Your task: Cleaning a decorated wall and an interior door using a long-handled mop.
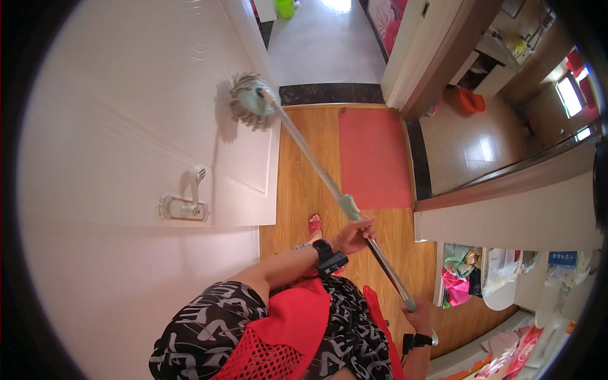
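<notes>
A spin mop with a telescopic metal pole (308, 152) slants across the view, its far end raised toward the upper left. My left hand (354, 236) is closed around the pole just below its pale green clamp (349, 206). Lower down, my right hand (419, 317) grips the pole near its bottom end. The round mop head (256, 102), a pale green disc fringed with grey-brown strings, is held up at the white door (142, 118) and casts a shadow on it. Whether the strings touch the door I cannot tell.
The door has a silver lever handle (192, 199). A red mat (375, 156) lies on the wood floor (304, 175). Past a dark threshold (332, 94) is a grey-tiled room. To the right, a doorway shows an orange basin (470, 100). Shelves with bags (458, 280) stand at lower right.
</notes>
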`<state>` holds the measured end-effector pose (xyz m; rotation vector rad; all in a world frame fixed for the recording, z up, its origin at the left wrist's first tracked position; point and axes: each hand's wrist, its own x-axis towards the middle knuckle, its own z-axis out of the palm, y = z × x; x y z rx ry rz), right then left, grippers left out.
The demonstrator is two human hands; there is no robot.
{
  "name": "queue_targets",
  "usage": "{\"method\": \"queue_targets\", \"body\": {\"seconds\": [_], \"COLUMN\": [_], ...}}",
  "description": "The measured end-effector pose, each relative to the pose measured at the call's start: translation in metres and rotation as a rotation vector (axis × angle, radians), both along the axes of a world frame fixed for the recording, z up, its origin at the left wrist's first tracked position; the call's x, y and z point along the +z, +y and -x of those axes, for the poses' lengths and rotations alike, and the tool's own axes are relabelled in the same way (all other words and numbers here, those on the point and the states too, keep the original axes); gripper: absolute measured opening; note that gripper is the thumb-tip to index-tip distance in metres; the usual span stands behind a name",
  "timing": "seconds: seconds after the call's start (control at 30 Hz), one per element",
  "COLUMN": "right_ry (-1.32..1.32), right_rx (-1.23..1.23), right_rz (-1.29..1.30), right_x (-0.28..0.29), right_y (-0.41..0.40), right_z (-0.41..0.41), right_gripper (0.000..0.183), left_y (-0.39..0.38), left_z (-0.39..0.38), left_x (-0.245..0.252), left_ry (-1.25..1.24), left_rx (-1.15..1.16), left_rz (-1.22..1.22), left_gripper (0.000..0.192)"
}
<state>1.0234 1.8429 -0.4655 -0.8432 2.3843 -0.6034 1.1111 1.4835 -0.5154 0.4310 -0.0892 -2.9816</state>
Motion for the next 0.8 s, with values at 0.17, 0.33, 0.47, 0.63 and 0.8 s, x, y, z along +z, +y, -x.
{"method": "queue_targets", "body": {"seconds": [0.17, 0.33, 0.47, 0.63, 0.8], "right_ry": [-0.006, 0.22, 0.673, 0.929, 0.705], "right_rx": [-0.048, -0.022, -0.07, -0.076, -0.063], "right_rz": [-0.048, -0.193, -0.422, -0.52, -0.324], "right_x": [0.002, 0.035, 0.084, 0.118, 0.103], "right_y": [0.045, 0.056, 0.045, 0.035, 0.049], "right_z": [-0.011, -0.022, -0.03, -0.039, -0.033], "right_gripper": [0.03, 0.024, 0.026, 0.031, 0.029], "left_y": [0.036, 0.057, 0.073, 0.079, 0.073], "left_z": [-0.005, -0.006, 0.001, -0.009, -0.015], "left_x": [0.036, 0.039, 0.016, 0.017, 0.02], "left_ry": [0.022, -0.161, -0.265, -0.255, -0.172], "left_rx": [-0.055, -0.044, -0.026, -0.059, -0.139], "left_rz": [0.071, 0.141, -0.12, -0.263, -0.134], "left_gripper": [0.025, 0.025, 0.029, 0.031, 0.029]}}
